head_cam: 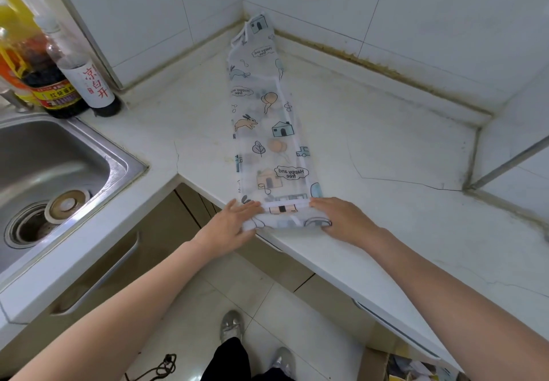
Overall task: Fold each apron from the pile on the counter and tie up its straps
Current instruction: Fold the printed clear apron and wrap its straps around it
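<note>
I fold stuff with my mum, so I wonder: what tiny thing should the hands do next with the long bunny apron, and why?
Probably roll or fold the near end forward once more. The apron lies as a long narrow strip toward the counter corner, and only its near end is turned over. The left hand and right hand hold that fold at each side, and the straps lie untied at the far end.

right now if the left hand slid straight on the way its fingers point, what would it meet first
The left hand points right, along the rolled near end of the apron. It would probably meet the right hand, which grips the same end, though depth is unclear.
</note>
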A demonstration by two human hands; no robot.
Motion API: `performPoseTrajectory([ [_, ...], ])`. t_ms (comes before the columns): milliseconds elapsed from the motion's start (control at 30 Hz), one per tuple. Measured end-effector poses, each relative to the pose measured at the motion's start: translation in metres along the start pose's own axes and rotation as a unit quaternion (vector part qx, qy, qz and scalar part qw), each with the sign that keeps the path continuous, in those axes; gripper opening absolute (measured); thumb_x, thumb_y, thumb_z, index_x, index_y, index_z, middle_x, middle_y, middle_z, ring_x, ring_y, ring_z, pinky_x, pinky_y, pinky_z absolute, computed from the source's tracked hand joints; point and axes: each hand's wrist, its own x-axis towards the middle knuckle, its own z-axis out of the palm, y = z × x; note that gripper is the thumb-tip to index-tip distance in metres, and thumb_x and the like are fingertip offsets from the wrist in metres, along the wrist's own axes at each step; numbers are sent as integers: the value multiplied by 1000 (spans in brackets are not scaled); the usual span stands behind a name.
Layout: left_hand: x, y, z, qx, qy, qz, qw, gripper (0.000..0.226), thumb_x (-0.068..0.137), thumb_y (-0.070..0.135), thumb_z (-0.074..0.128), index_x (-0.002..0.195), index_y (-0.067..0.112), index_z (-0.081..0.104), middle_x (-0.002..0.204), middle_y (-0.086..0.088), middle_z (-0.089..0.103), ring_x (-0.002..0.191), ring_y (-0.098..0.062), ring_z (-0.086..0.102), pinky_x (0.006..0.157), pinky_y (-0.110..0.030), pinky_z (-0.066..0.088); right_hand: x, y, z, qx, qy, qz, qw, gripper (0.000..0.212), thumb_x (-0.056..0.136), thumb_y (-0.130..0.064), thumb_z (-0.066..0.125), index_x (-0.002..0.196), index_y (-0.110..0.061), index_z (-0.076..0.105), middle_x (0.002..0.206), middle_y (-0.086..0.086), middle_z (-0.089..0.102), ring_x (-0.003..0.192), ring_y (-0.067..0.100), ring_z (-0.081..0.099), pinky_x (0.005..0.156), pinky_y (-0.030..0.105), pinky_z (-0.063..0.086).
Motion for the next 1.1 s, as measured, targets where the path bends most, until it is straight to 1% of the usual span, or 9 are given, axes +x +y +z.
performPoseTrajectory([
  [100,0,1,-10,-114,60,-71,989,41,100,37,35,98,10,66,99,-20,67,91,-18,63,110,-27,24,14,4,-14,129,39,70,988,11,89,-14,61,94,-11,69,91,10,69,81,21,58,65,24,42],
  [133,1,0,-11,-150,76,-105,980,40,100,33,39,73,11,58,73,-14,59,101,-7,28,90,-25,38,17,5,-17,182,44,99,977,12,89,-17,63,79,-12,66,75,6,65,69,18,54,56,20,37],
  [167,4,-1,-11,-182,89,-138,969,43,99,32,42,60,12,42,61,-6,43,61,-12,25,67,-20,37,20,5,-19,231,52,125,964,19,89,-21,63,71,-15,62,66,1,59,63,15,51,52,18,33],
  [300,19,-6,-13,-270,160,-200,928,46,97,25,48,58,15,26,54,3,25,52,-13,22,49,-24,13,38,-4,-17,223,94,170,955,30,97,-33,47,83,-12,63,72,4,55,70,20,50,55,27,31],
  [500,40,-7,-7,-174,229,-283,915,44,96,21,45,55,13,30,52,-2,31,52,-20,27,49,-31,18,64,-22,-10,53,95,228,968,34,102,-23,29,97,-10,59,102,16,62,103,33,57,73,30,35],
  [767,47,6,0,185,234,-220,929,44,89,36,55,124,9,51,106,-11,63,106,-30,57,102,-44,34,72,-28,-8,-42,48,231,971,27,97,-7,39,118,-5,55,119,14,59,110,31,56,83,32,43],
  [867,59,15,11,217,124,-68,966,63,93,51,29,145,16,32,148,-17,33,140,-35,26,112,-52,19,71,-30,-9,-29,51,232,971,28,97,-7,39,121,-6,53,119,15,59,110,32,56,83,32,43],
  [967,68,14,22,190,0,-106,976,62,96,56,6,148,30,-15,157,-9,-14,143,-34,-16,113,-51,-9,69,-29,-13,-9,81,222,972,28,98,-10,40,124,-2,47,119,17,58,107,33,57,75,32,41],
  [1100,71,11,26,186,0,-121,975,61,96,57,7,145,33,-21,156,-8,-19,141,-34,-21,113,-50,-12,64,-23,-7,-105,199,-44,973,51,89,-15,60,135,-1,44,142,17,42,128,35,42,99,45,43],
])
